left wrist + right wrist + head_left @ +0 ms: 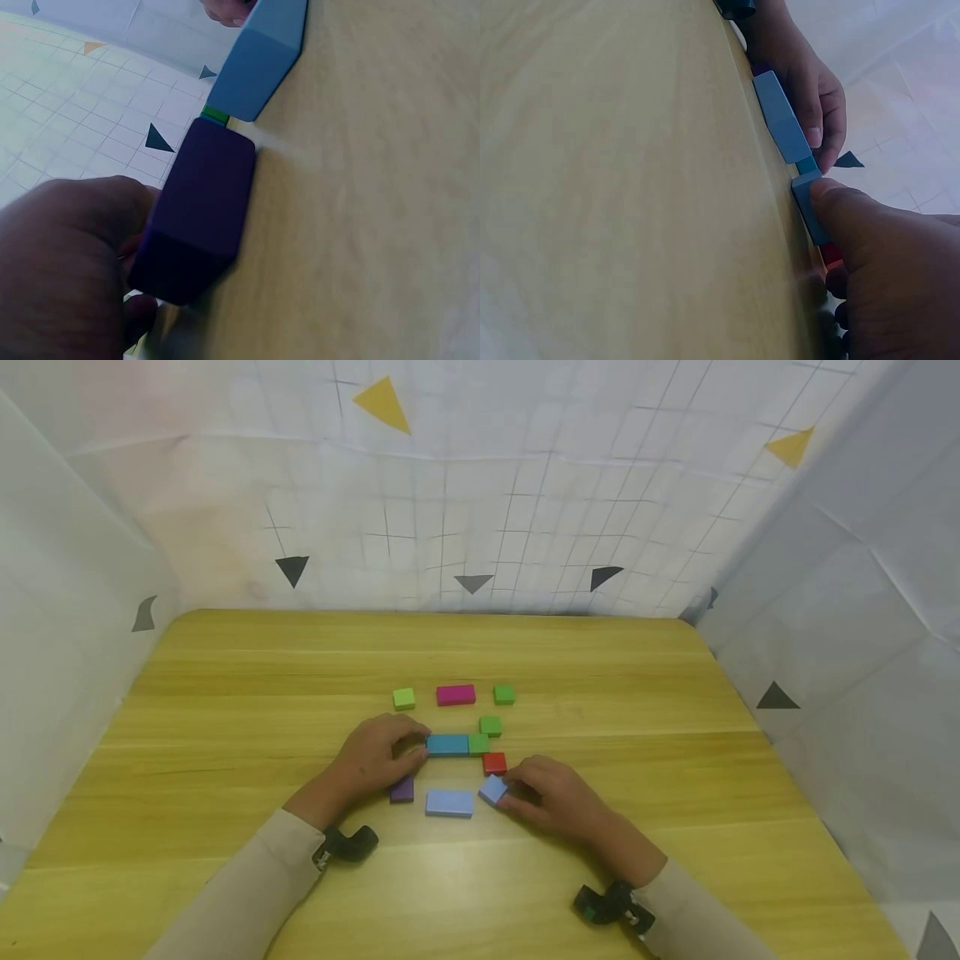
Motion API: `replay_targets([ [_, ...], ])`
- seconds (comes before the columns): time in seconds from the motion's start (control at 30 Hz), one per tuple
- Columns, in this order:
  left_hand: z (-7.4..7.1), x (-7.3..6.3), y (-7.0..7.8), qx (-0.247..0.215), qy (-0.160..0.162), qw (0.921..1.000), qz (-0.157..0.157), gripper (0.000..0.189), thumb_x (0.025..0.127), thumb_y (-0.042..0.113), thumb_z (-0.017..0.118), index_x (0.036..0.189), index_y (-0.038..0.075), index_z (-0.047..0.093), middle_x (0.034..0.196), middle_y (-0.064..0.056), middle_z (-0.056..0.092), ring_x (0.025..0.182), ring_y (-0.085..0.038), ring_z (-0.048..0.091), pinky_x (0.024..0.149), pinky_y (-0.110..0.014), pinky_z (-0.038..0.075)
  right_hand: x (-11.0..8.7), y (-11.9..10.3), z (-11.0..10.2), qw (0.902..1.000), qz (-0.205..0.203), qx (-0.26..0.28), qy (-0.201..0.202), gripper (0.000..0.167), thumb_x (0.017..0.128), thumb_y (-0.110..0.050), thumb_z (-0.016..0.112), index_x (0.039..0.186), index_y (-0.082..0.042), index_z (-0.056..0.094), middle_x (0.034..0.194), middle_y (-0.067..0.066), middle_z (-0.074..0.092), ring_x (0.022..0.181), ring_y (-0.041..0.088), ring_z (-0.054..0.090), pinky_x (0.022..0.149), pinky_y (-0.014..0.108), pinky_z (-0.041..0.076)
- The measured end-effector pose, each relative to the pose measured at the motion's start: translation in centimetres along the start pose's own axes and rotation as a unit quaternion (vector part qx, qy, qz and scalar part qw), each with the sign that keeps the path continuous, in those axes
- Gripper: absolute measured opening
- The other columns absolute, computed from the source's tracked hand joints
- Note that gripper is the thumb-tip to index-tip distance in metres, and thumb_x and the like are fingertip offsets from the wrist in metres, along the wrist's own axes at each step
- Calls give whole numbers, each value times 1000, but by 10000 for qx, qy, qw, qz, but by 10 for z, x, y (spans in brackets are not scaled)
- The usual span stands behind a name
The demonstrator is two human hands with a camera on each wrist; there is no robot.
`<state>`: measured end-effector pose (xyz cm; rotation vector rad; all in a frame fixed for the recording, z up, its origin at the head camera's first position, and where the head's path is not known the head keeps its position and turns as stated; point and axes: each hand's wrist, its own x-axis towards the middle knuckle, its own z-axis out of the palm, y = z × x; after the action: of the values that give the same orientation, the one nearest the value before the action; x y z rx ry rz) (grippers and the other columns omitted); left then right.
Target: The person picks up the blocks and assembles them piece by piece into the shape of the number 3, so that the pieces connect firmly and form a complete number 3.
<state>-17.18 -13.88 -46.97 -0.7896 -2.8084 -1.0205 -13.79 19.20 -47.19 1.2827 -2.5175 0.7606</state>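
Observation:
My left hand has its thumb and index finger at the left end of a long blue block, pinching it at the corners. Against that block's right end lies a green block. A dark purple block sits below the left hand, close to its palm side. My right hand pinches a small light blue block, turned at an angle on the table, between thumb and fingers. Just above it lies a red block. To its left is a longer light blue block.
Farther back on the wooden table lie a lime block, a magenta block and a green cube. Another green cube stands behind the blue row. White patterned sheets hang around the back and sides.

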Motion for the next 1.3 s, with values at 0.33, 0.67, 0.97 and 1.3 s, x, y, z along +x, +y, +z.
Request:
replay_targets([
  [0.33, 0, 0, 2, -28, -48, 10000, -72, 31, 94, 37, 67, 120, 21, 70, 119, 7, 69, 117, -15, 61, 102, -41, 47, -1, -3, 1, 10000, 78, 6, 8, 34, 88, -39, 76, 110, -13, 68, 93, -7, 65, 80, 6, 54, 70, 21, 50],
  [0.67, 0, 0, 0, 0, -9, 10000, 48, 31, 94, 37, 67, 121, 21, 69, 120, 8, 69, 117, -15, 60, 102, -41, 47, 3, -11, 3, 9993, 288, -217, -76, 34, 85, -43, 77, 100, -15, 64, 82, -9, 54, 74, 5, 45, 63, 18, 43],
  [0.97, 1, -1, 0, -4, -7, 10000, 23, 31, 94, 37, 67, 120, 20, 70, 120, 7, 69, 117, -15, 61, 102, -41, 47, 4, -12, 5, 9992, 300, -266, -56, 32, 85, -42, 77, 98, -16, 64, 80, -9, 53, 73, 4, 44, 61, 18, 41],
  [1.3, -1, -1, 1, 2, -59, 10000, -47, 32, 94, 39, 66, 121, 21, 69, 121, 8, 68, 119, -15, 59, 104, -41, 46, 8, -16, 8, 9996, 101, -220, 142, 33, 83, -42, 78, 93, -15, 60, 75, -9, 49, 69, 5, 41, 58, 17, 36],
])
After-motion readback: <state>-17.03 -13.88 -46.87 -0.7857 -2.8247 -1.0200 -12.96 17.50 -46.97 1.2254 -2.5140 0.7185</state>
